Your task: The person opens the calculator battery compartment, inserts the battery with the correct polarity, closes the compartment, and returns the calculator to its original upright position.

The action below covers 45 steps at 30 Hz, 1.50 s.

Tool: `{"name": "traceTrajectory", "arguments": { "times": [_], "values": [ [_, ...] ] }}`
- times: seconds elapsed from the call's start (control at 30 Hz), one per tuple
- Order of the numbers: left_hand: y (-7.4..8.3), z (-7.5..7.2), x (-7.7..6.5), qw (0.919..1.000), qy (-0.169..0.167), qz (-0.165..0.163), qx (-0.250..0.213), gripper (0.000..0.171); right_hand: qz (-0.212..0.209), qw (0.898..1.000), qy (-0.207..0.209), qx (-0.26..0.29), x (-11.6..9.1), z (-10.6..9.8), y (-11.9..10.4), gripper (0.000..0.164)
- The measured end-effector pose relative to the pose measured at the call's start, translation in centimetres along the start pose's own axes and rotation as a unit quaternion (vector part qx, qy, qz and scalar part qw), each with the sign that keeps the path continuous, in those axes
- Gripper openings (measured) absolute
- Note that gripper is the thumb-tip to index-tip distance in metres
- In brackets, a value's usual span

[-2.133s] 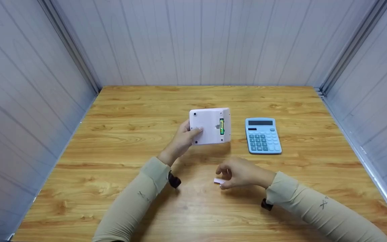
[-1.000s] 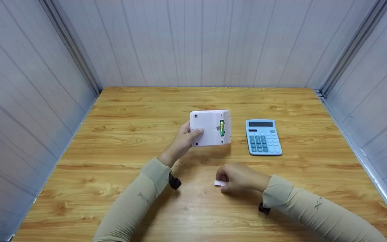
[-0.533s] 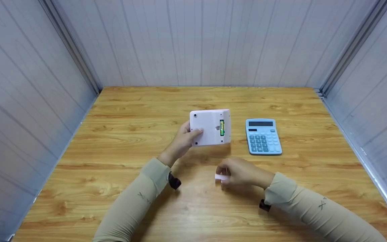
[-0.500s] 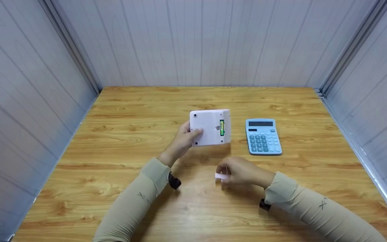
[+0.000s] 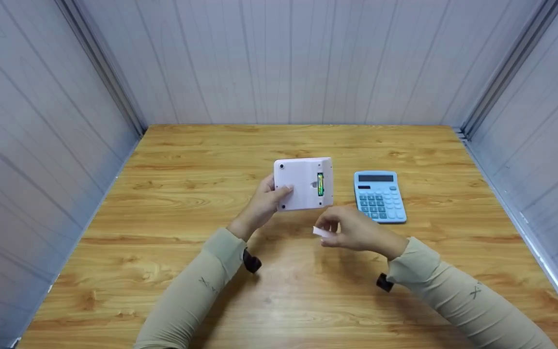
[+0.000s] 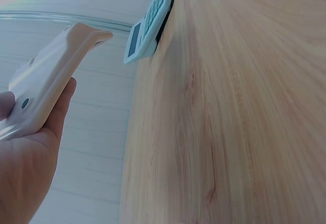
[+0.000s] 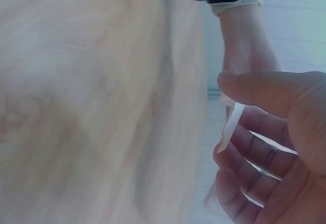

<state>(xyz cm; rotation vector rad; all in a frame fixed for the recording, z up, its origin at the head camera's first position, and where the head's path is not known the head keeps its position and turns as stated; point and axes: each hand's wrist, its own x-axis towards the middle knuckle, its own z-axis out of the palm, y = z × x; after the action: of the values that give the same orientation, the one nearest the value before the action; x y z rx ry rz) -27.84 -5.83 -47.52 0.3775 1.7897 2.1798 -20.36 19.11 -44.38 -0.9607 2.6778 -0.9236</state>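
My left hand [image 5: 259, 201] grips a pale pink calculator [image 5: 303, 169] by its left edge, thumb on the back, and holds it up off the table. Its back faces the head camera, and the uncovered battery slot shows a green-and-gold battery [image 5: 320, 185] inside. Just below the calculator's right corner, my right hand [image 5: 359, 231] pinches a small pale pink battery cover [image 5: 323, 232] between thumb and fingers. In the right wrist view the cover [image 7: 232, 126] is seen as a thin strip at the curled fingers. The calculator's keys are turned away.
A blue calculator [image 5: 380, 196] lies face up on the wooden table [image 5: 201, 160], just beyond my right hand, which overlaps its lower left corner in the head view. Pale panel walls [image 5: 284, 63] enclose the table at the back and sides.
My right hand has picked the battery cover up from the table and brought it up toward the pink calculator. My left hand and the pink calculator have stayed in place.
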Motion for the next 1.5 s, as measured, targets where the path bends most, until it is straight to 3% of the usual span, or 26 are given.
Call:
{"name": "traceTrajectory", "arguments": {
  "times": [0.27,0.67,0.97,1.5],
  "values": [
    [0.0,0.2,0.0,1.0000,0.002,0.007,0.001,0.047,0.010,0.999,0.024,0.037,0.2,-1.1,-0.4,0.019],
    [0.0,0.3,0.0,1.0000,0.000,0.000,-0.003,0.048,0.009,0.994,0.091,0.061,0.4,-1.9,-0.7,0.024],
    [0.0,0.6,0.0,1.0000,-0.001,-0.002,0.004,0.046,0.014,0.982,0.161,0.098,0.7,-1.9,-0.7,0.026],
    [0.1,0.7,0.0,0.9999,-0.008,-0.014,0.004,0.048,0.069,0.957,0.213,0.184,1.3,-2.5,-0.4,0.030]
  ]
}}
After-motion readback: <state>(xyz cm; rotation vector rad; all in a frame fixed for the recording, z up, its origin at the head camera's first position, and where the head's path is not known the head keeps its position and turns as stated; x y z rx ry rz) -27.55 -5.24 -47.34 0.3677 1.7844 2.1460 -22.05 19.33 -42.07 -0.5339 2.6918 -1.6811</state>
